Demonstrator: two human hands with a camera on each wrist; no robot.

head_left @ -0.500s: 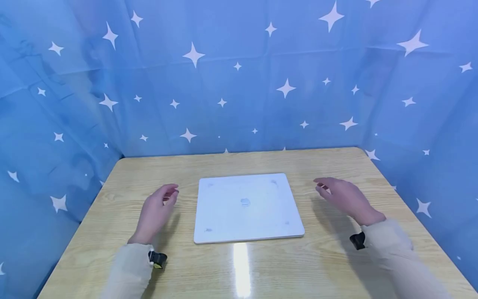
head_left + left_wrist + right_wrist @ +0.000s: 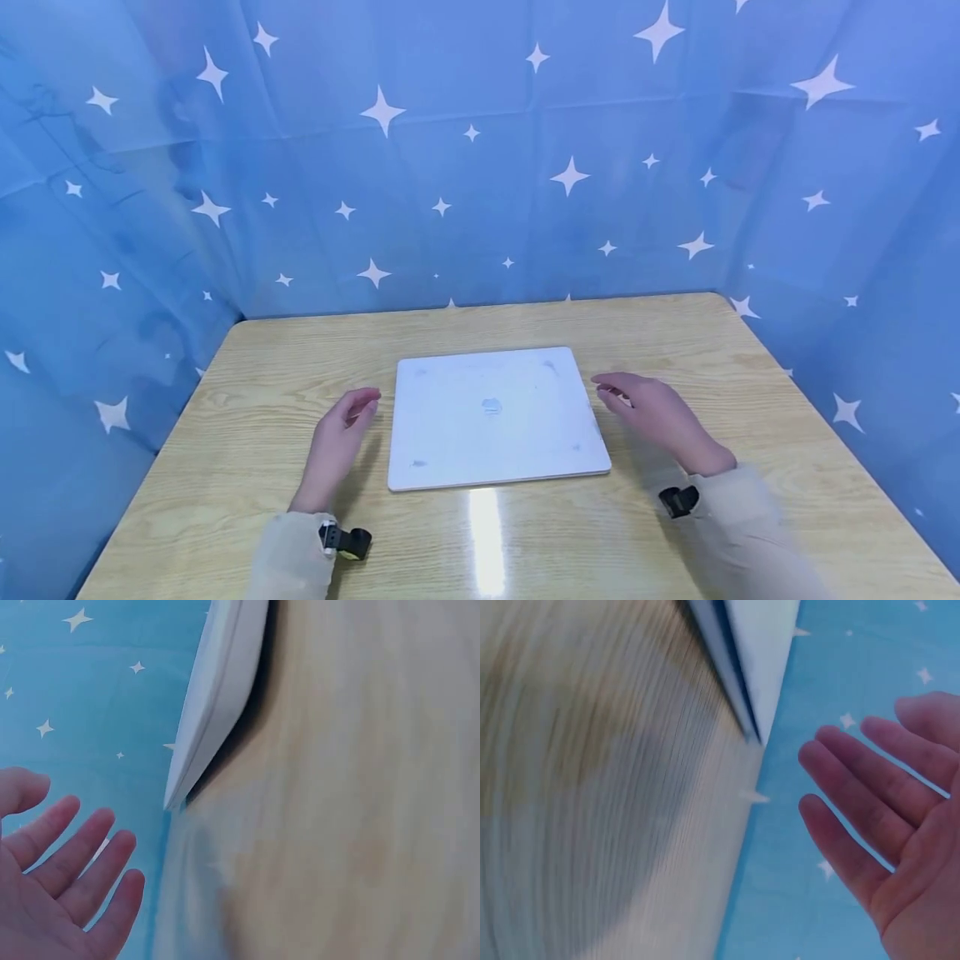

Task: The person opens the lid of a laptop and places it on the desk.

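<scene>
A closed white laptop (image 2: 450, 433) lies flat on the wooden table, with a faint grey mark in its middle and smaller smudges near its corners. In the left wrist view, a thin seam runs along the laptop's edge (image 2: 217, 697). My left hand (image 2: 335, 442) hovers just off the laptop's left side, holding nothing. Its fingers (image 2: 112, 892) are spread and gently bent in the left wrist view. Close by the right side is my right hand (image 2: 660, 417), palm turned inward and nothing in it. The right wrist view shows its fingers (image 2: 855, 780) loosely extended, apart from the laptop's edge (image 2: 727, 667).
The pale wooden table (image 2: 315, 342) reaches back to a blue curtain (image 2: 480, 225) with white stars, which also hangs along both sides. A bright light reflection (image 2: 486, 542) shows in front of the laptop. Each wrist carries a black strap, like the left strap (image 2: 345, 540).
Both hands have moved inward: the left one to the right, the right one to the left, each now nearer the laptop. The laptop lies where it was.
</scene>
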